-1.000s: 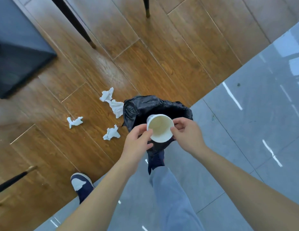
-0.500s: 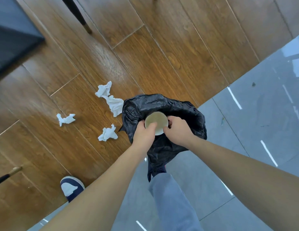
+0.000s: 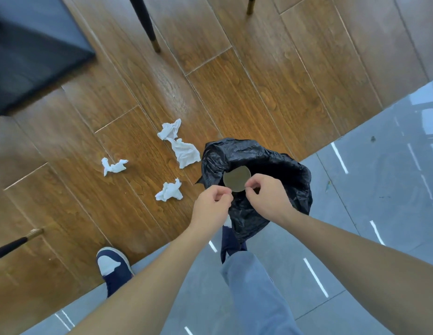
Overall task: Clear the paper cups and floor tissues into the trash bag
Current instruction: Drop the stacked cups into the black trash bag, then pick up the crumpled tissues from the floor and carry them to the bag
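Now the left hand (image 3: 212,205) and right hand (image 3: 267,198) hang over the black bag (image 3: 278,163) with fingers curled loosely, holding nothing. Inside the open bag sits a round paper cup (image 3: 236,180), mouth up. Three crumpled white tissues (image 3: 179,143) lie on the wood floor (image 3: 234,93) beside it.

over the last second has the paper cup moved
Yes. The paper cup has gone down into the trash bag: earlier it was held above the bag's mouth, now it sits inside the rim, with both hands just short of it.
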